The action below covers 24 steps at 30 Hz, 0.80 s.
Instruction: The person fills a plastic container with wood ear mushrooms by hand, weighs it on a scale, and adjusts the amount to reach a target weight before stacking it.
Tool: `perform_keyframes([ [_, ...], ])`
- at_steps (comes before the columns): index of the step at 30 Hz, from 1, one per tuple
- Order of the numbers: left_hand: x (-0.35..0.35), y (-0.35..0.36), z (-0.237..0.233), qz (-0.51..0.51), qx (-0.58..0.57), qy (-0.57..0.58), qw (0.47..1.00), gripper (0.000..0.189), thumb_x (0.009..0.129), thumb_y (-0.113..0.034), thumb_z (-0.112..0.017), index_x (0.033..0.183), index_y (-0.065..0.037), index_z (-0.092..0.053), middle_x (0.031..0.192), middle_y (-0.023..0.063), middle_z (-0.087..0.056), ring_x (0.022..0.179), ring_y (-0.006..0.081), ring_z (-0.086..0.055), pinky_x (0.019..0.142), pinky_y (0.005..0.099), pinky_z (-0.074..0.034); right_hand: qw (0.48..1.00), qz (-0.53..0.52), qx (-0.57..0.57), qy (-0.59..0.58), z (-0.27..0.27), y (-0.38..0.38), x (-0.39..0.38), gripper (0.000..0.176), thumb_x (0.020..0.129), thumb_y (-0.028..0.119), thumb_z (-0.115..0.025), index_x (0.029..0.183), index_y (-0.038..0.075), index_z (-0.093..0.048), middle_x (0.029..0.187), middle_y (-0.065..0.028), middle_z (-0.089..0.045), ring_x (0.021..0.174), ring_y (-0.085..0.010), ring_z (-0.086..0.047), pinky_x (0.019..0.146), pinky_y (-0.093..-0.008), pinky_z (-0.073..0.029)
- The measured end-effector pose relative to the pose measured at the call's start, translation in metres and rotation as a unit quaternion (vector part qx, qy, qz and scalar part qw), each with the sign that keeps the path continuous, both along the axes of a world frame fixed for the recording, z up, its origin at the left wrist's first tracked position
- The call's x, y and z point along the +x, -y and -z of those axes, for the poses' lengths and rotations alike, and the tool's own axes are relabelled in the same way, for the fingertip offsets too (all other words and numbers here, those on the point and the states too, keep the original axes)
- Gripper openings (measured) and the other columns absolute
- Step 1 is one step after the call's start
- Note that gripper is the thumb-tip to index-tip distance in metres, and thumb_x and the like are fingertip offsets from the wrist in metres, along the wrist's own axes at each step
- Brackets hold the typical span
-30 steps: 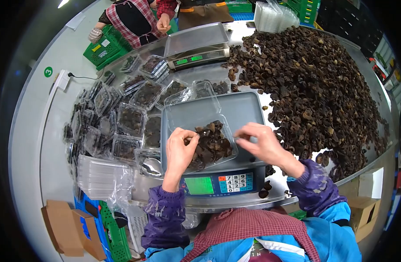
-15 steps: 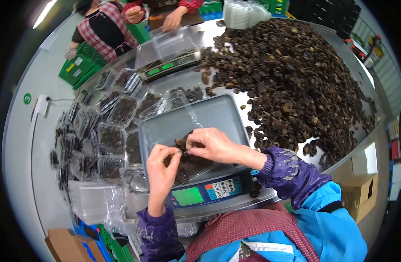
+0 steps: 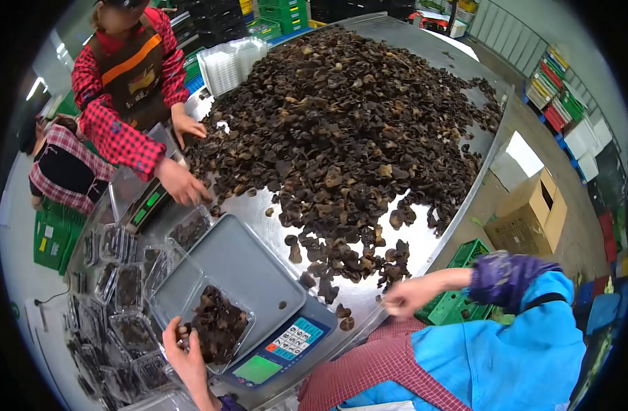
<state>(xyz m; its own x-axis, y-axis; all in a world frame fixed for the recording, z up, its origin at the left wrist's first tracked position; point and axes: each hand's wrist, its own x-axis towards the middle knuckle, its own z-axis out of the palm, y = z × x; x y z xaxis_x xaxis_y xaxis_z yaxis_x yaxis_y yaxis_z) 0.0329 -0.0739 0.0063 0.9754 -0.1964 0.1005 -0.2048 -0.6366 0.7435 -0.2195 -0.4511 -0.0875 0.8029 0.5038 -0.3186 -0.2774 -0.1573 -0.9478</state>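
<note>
A clear plastic box (image 3: 242,334) with a pile of dark wood ear mushrooms (image 3: 216,325) in it rests on the grey pan (image 3: 242,257) of a digital scale. Its clear lid stands out toward the far left side. My left hand (image 3: 185,355) is at the box's left edge, thumb and fingers apart beside the mushrooms. Away to the right, my right hand (image 3: 420,293) hangs over the table's near edge, fingers angled down and smeared by motion. The scale's keypad (image 3: 295,338) and lit green display (image 3: 258,369) face me.
A large mushroom heap (image 3: 348,130) covers the metal table (image 3: 430,236). Filled clear boxes (image 3: 132,332) crowd the left. Across stands a co-worker (image 3: 132,89), hands by the heap near a second scale (image 3: 146,205). A green crate (image 3: 457,305) and cardboard box (image 3: 533,216) are at right.
The view has swung to the right. My hands, together over the box before, are now apart: the right has moved off to the table edge. The co-worker's hands now reach to the heap.
</note>
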Motion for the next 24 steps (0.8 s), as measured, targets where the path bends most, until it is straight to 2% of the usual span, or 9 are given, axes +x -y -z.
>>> perform_keyframes([
  [1,-0.001,0.001,-0.001,-0.013,-0.015,-0.008,1.0,0.033,0.077,0.004,-0.06,0.109,-0.003,-0.058,0.09,0.0022,-0.051,0.076,0.0102,-0.049,0.064,0.0239,-0.039,0.986,-0.113,-0.093,-0.085,0.035,0.026,-0.043,0.016,0.076,0.012,-0.065,0.078,0.005,-0.051,0.071,-0.0008,-0.054,0.064,-0.0129,-0.052,0.057,-0.0316,-0.044],
  [2,0.0,0.0,0.0,-0.009,-0.013,-0.009,1.0,0.033,0.077,0.004,-0.06,0.109,-0.003,-0.058,0.09,0.0022,-0.051,0.076,0.0102,-0.049,0.064,0.0239,-0.039,0.93,-0.169,-0.325,-0.018,0.025,0.042,-0.081,0.014,0.075,0.012,-0.064,0.08,0.006,-0.053,0.075,-0.0039,-0.058,0.069,-0.0171,-0.057,0.06,-0.034,-0.046],
  [3,0.001,-0.002,0.002,-0.01,-0.002,-0.001,1.0,0.032,0.078,0.004,-0.059,0.109,-0.003,-0.058,0.09,0.0016,-0.051,0.075,0.0094,-0.049,0.063,0.023,-0.038,0.814,-0.215,-0.538,0.049,0.007,0.049,-0.103,0.012,0.074,0.012,-0.063,0.081,0.006,-0.055,0.079,-0.007,-0.062,0.073,-0.0213,-0.062,0.062,-0.0363,-0.048],
  [4,0.002,-0.003,0.003,-0.011,0.009,0.008,1.0,0.031,0.079,0.003,-0.059,0.109,-0.004,-0.058,0.089,0.0011,-0.051,0.075,0.0086,-0.049,0.062,0.0221,-0.037,0.815,-0.213,-0.537,0.048,-0.004,0.049,-0.093,0.012,0.074,0.012,-0.063,0.081,0.006,-0.055,0.079,-0.007,-0.062,0.073,-0.0213,-0.062,0.062,-0.0363,-0.048],
  [7,-0.001,-0.002,0.002,-0.009,0.027,0.027,0.999,0.028,0.079,0.001,-0.059,0.107,-0.004,-0.059,0.088,0.0003,-0.053,0.075,0.0082,-0.05,0.062,0.0215,-0.037,0.861,0.098,-0.495,0.065,-0.034,0.05,-0.014,0.009,0.076,0.016,-0.058,0.081,0.009,-0.061,0.077,-0.0136,-0.062,0.072,-0.0318,-0.062,0.059,-0.0427,-0.049],
  [11,-0.004,-0.006,0.002,-0.003,0.031,0.039,0.999,0.026,0.079,0.001,-0.06,0.105,-0.004,-0.06,0.087,0.0003,-0.055,0.075,0.008,-0.05,0.061,0.0217,-0.037,0.742,0.308,-0.507,0.312,-0.017,0.08,0.076,0.023,0.071,0.013,-0.067,0.091,0.01,-0.057,0.081,-0.0102,-0.057,0.069,-0.0303,-0.06,0.054,-0.0422,-0.047],
  [13,-0.009,-0.005,-0.003,-0.007,0.027,0.038,0.999,0.025,0.079,0.001,-0.059,0.104,-0.004,-0.061,0.088,0.0006,-0.057,0.075,0.0082,-0.051,0.061,0.0223,-0.038,0.681,0.378,-0.525,0.343,0.002,0.092,0.106,0.028,0.07,0.012,-0.069,0.095,0.01,-0.056,0.088,-0.0089,-0.056,0.073,-0.0297,-0.061,0.056,-0.0429,-0.047],
  [19,-0.014,-0.029,-0.001,-0.025,0.039,0.013,0.999,0.028,0.079,0.001,-0.059,0.106,-0.005,-0.06,0.09,0.002,-0.057,0.076,0.0095,-0.052,0.064,0.0231,-0.041,0.705,0.342,-0.523,0.336,0.016,0.105,0.125,0.012,0.077,0.018,-0.064,0.085,0.01,-0.058,0.078,-0.0086,-0.056,0.072,-0.0312,-0.061,0.059,-0.0417,-0.048],
  [24,-0.016,-0.05,0.023,-0.042,0.053,0.019,0.998,0.053,0.078,0.001,-0.061,0.128,-0.008,-0.047,0.106,0.0051,-0.052,0.081,0.0107,-0.048,0.068,0.0231,-0.041,0.744,0.404,-0.474,0.243,-0.01,0.111,0.083,0.013,0.078,0.018,-0.065,0.087,0.009,-0.06,0.083,-0.0073,-0.059,0.081,-0.0292,-0.061,0.068,-0.0397,-0.05],
])
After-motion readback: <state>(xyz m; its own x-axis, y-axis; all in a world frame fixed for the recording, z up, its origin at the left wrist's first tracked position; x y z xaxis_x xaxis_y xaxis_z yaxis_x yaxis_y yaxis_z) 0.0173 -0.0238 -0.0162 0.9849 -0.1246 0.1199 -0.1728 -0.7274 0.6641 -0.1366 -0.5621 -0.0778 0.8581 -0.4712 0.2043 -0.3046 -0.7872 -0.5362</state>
